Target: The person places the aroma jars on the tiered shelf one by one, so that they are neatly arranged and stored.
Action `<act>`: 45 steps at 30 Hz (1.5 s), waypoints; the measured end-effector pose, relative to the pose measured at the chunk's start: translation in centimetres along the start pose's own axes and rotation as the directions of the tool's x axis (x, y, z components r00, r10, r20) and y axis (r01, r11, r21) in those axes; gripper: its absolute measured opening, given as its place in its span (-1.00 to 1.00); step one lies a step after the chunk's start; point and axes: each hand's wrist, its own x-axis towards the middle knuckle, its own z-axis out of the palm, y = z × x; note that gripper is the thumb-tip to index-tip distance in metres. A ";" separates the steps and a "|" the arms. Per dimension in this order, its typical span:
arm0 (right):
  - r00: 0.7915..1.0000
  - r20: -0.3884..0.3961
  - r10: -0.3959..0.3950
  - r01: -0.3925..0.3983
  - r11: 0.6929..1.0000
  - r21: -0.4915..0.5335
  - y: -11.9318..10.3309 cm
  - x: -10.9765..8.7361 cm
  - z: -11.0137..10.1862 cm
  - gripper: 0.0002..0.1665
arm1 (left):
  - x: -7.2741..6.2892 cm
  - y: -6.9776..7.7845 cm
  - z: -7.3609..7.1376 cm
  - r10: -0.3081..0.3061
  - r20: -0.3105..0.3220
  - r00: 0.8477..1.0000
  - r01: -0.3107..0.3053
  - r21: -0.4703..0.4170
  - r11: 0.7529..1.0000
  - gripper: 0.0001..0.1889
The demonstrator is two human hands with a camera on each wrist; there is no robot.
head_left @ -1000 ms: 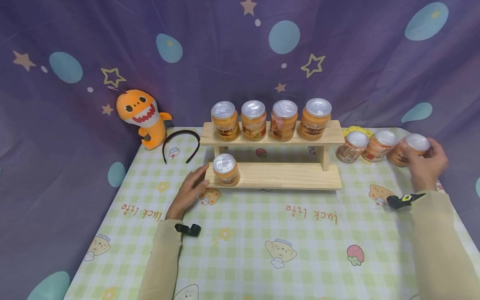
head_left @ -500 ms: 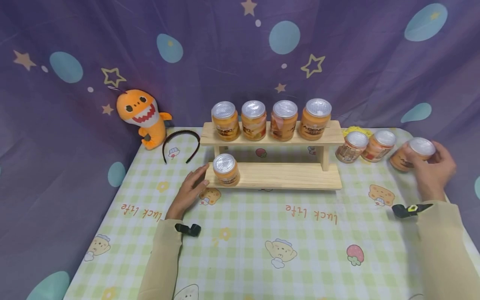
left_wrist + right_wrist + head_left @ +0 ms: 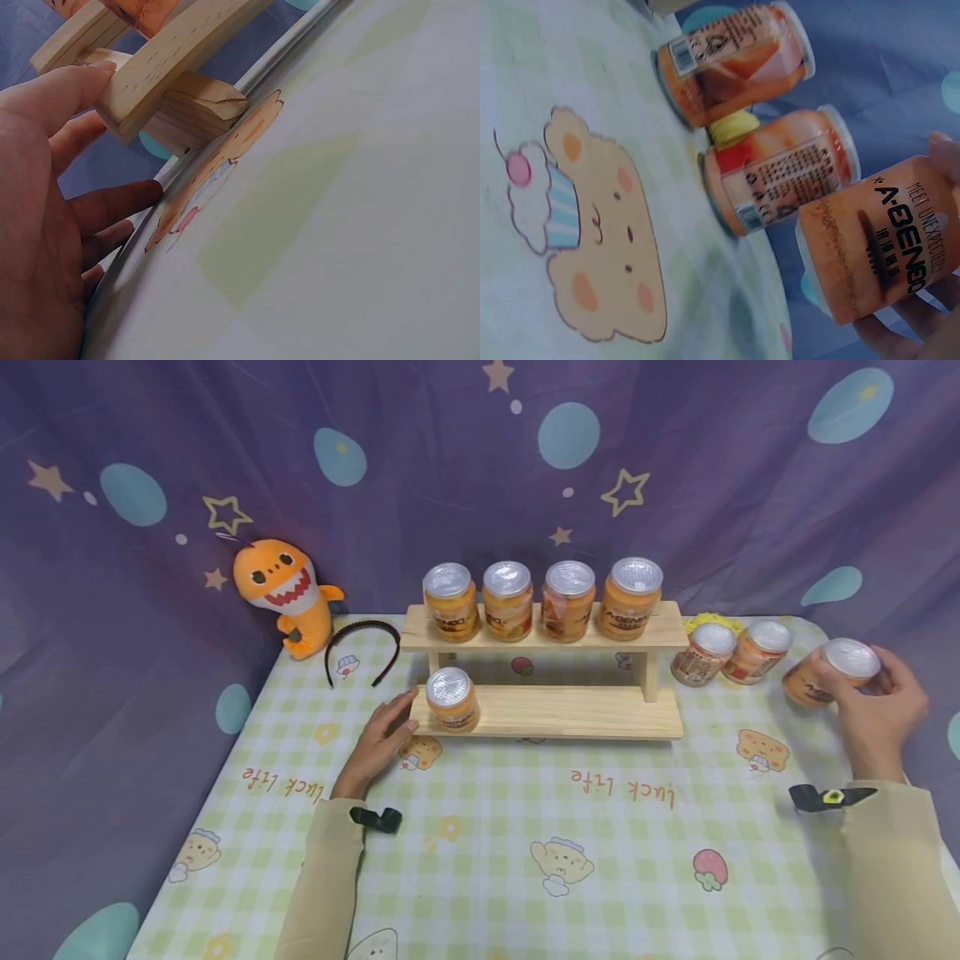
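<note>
At the right side of the table my right hand (image 3: 883,710) grips an orange jar (image 3: 812,681) with a silver lid, fingers and thumb around its side. In the right wrist view the held jar (image 3: 877,244) shows black A-BENBO lettering. Two similar jars (image 3: 705,656) stand just to its left. My left hand (image 3: 379,742) rests at the left end of a two-tier wooden rack (image 3: 570,714), fingers extended. The left wrist view has the thumb against the lower board's end (image 3: 131,112). A single jar (image 3: 452,702) stands on that lower board, near the left hand.
Several jars (image 3: 570,602) line the rack's upper board. Left of the rack lie a dark headband (image 3: 363,625) and an orange plush shark (image 3: 281,597). Something yellow (image 3: 712,621) shows behind the jars on the right. A purple curtain (image 3: 420,510) hangs at the back.
My right hand has drawn the held jar to the right and slightly nearer, widening the gap from the two jars beside it. The left hand has stayed at the rack.
</note>
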 end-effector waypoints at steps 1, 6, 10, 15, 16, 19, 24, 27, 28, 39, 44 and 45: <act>1.000 -0.001 0.002 -0.002 1.000 0.003 -0.1 -0.1 0.0 -0.35 | 0.0 0.0 0.0 0.001 -0.001 1.000 -0.001 0.000 1.000 -0.43; 1.000 -0.002 -0.022 0.022 1.000 0.010 -0.7 -0.6 -0.1 -0.37 | 0.0 0.1 0.0 0.000 -0.001 1.000 0.000 0.004 1.000 -0.43; 0.999 0.009 -0.043 0.043 0.999 0.000 -1.3 -1.1 -0.1 -0.36 | -0.1 0.2 -0.1 -0.005 -0.002 1.000 0.005 0.013 1.000 -0.43; 0.998 0.026 -0.061 0.061 0.998 -0.006 -2.4 -2.0 0.1 -0.35 | -0.1 0.2 -0.1 -0.002 -0.001 1.000 0.002 0.021 1.000 -0.43; 0.998 0.032 -0.061 0.061 0.998 -0.007 -2.6 -2.2 0.1 -0.34 | -0.1 0.2 -0.1 0.000 -0.001 1.000 0.000 0.022 1.000 -0.43; 0.997 0.051 -0.058 0.059 0.998 -0.025 -3.5 -2.8 0.3 -0.32 | 0.0 0.2 -0.1 0.002 -0.001 1.000 -0.002 0.024 1.000 -0.43; 0.995 0.086 -0.048 0.047 0.999 0.014 -4.6 -3.5 0.7 -0.31 | 0.0 0.1 -0.1 0.001 0.001 1.000 -0.001 0.021 1.000 -0.43; 0.993 0.101 -0.053 0.048 0.998 0.046 -5.1 -3.9 1.0 -0.32 | 0.0 0.1 -0.1 0.001 0.002 1.000 -0.001 0.023 1.000 -0.43; 0.993 0.105 -0.055 0.049 0.997 0.065 -5.3 -4.0 1.0 -0.33 | 0.0 0.1 -0.1 0.001 0.002 1.000 -0.001 0.024 1.000 -0.43; 0.980 0.164 -0.112 0.081 0.979 0.185 -6.2 -5.6 2.0 -0.32 | 0.0 0.1 -0.1 0.003 0.005 1.000 -0.003 0.018 1.000 -0.43; 0.971 0.207 -0.118 0.065 0.967 0.247 -6.8 -6.4 2.6 -0.31 | -0.1 0.1 -0.1 0.007 0.004 1.000 -0.007 0.018 1.000 -0.43; 0.968 0.218 -0.122 0.062 0.963 0.263 -6.9 -6.5 2.7 -0.31 | -0.1 0.1 -0.1 0.007 0.003 1.000 -0.007 0.018 1.000 -0.43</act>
